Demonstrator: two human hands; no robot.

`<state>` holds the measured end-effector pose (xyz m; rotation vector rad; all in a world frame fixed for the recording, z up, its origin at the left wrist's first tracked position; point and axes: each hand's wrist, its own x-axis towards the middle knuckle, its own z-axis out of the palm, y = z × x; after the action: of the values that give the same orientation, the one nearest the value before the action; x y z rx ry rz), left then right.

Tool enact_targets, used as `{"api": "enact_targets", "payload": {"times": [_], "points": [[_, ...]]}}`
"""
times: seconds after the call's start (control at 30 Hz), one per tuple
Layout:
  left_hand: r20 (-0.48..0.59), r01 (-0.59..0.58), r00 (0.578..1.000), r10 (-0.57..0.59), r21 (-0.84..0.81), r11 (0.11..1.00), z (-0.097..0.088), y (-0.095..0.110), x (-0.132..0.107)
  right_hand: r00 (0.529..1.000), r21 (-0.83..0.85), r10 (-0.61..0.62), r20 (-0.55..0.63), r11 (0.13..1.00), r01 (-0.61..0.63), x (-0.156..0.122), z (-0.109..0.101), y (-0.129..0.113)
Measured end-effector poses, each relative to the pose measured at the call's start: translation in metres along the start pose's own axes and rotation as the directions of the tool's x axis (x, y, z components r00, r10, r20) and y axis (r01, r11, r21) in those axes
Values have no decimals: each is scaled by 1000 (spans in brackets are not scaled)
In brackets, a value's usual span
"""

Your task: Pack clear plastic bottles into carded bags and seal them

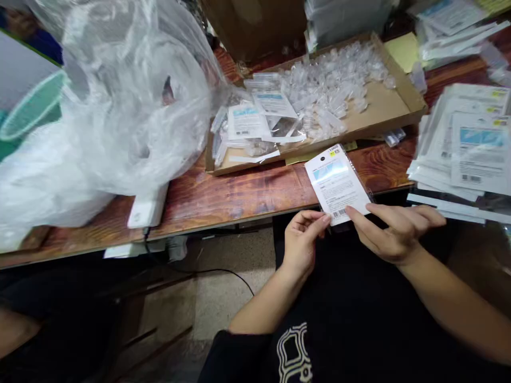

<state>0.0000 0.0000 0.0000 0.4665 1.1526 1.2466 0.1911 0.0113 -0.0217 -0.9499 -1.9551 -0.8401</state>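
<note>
A flat clear pack with a white printed card (339, 186) is tilted at the table's front edge. My left hand (302, 239) is closed, pinching the pack's lower left corner between thumb and fingers. My right hand (393, 229) grips the lower right part, one fingertip on the card's face near the barcode and another at its side edge. The remaining fingers of that hand stretch away to the right. Just beyond the pack is a shallow cardboard tray (399, 114) of small clear plastic pieces, with two more carded packs (245, 121) lying on them.
A big clear plastic bag (139, 96) covers the left of the wooden table (223, 197). A white device (147, 207) with a black cable sits at the front edge. Stacked carded packs (479, 149) lie at right. Part of another person's arm (18, 332) shows at lower left.
</note>
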Motion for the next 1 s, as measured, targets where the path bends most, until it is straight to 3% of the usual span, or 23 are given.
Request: {"api": "enact_targets", "payload": {"times": [0.27, 0.43, 0.6, 0.77, 0.83, 0.87, 0.9, 0.97, 1.0], "points": [[36, 21, 999, -19, -39, 999, 2, -2, 0, 998, -54, 64, 28, 997, -62, -3, 10, -1], [58, 17, 998, -13, -59, 998, -1, -3, 1, 996, -76, -14, 85, 997, 20, 6, 10, 2], [97, 12, 995, -2, -96, 995, 1, -5, -1, 985, 4, -113, 130, 994, 114, 16, 8, 2], [223, -121, 966, 131, -58, 991, -2, 3, -10, 975, 190, -33, 219, 982, -10, 20, -3, 9], [313, -283, 914, 259, 35, 958, -5, 17, -16, 979, 245, 1, 204, 968, -52, 25, -13, 15], [362, -424, 859, 361, 108, 899, -6, 27, -18, 984, 256, 20, 175, 964, -65, 30, -19, 18], [419, -579, 778, 468, 193, 792, -5, 40, -21, 989, 262, 41, 140, 962, -77, 37, -26, 20], [566, -848, 530, 631, 356, 393, -2, 69, -25, 990, 270, 95, 103, 955, -119, 53, -41, 21], [640, -888, 440, 630, 414, 200, 3, 85, -28, 987, 286, 129, 95, 946, -151, 62, -48, 20]]}}
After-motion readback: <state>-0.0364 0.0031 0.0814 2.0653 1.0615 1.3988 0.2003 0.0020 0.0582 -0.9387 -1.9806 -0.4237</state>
